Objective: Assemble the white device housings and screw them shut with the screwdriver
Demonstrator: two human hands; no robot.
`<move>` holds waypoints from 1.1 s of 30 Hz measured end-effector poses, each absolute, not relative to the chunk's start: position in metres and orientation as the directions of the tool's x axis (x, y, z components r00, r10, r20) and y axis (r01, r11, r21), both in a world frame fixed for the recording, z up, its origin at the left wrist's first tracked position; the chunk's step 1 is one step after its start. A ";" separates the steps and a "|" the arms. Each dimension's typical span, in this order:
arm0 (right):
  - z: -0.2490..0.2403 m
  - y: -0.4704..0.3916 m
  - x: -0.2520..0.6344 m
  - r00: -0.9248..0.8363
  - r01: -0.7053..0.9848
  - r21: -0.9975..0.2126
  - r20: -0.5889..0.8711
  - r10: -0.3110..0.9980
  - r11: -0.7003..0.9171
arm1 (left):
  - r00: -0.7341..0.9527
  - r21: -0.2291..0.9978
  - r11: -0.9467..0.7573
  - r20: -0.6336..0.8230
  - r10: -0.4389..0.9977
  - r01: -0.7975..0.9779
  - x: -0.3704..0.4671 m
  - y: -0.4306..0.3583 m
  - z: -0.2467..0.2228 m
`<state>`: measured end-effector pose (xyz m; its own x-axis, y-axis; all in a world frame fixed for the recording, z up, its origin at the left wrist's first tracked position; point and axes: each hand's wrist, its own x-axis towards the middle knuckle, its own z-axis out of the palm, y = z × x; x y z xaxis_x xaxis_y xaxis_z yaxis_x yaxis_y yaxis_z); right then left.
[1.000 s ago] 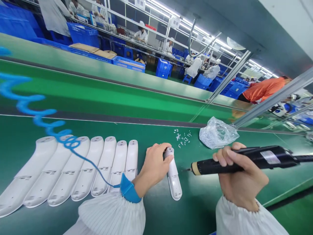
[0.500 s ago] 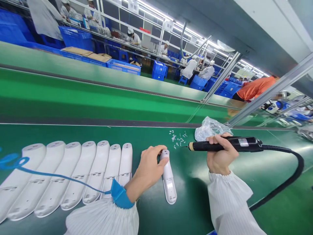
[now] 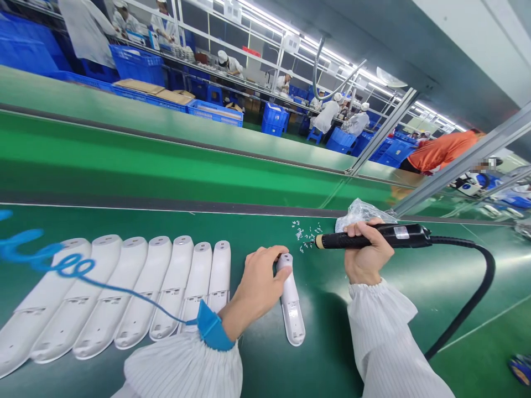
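Observation:
My left hand (image 3: 262, 279) grips the upper end of a white plastic housing (image 3: 292, 309) that lies on the green bench, its recessed lower part facing up. A blue wrist strap (image 3: 213, 326) with a coiled cord circles that wrist. In my right hand (image 3: 368, 251) is a black electric screwdriver (image 3: 398, 235), held level with its bit pointing left. The tip is over small scattered screws (image 3: 305, 235) beyond the housing. Several more white housings (image 3: 180, 282) lie side by side to the left.
A clear plastic bag (image 3: 360, 210) lies behind my right hand, against the dark ledge (image 3: 166, 207). The screwdriver's thick black cable (image 3: 483, 293) curves down on the right. A metal post (image 3: 385, 130) rises behind the bench. Co-workers and blue crates (image 3: 139, 63) are farther back.
The screwdriver in my right hand has moved left, bringing its tip to the screws. My left hand keeps its grip on the housing. The whole view has shifted slightly.

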<state>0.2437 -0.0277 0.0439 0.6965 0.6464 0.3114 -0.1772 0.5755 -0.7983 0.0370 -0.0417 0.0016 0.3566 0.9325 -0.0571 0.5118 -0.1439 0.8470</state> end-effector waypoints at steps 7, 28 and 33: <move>0.055 -0.033 0.246 0.724 -0.209 -0.774 0.289 0.627 0.598 | 0.342 0.835 -0.169 -0.024 0.940 0.524 0.037 -0.043 0.003; 0.072 -0.061 0.242 0.774 -0.368 -0.773 0.053 0.631 0.517 | 0.348 0.795 -0.416 0.275 0.896 0.442 0.040 -0.049 -0.002; 0.080 -0.078 0.232 0.740 -0.464 -0.744 -0.026 0.672 0.481 | 0.393 0.764 -0.511 0.363 0.845 0.393 0.040 -0.048 -0.001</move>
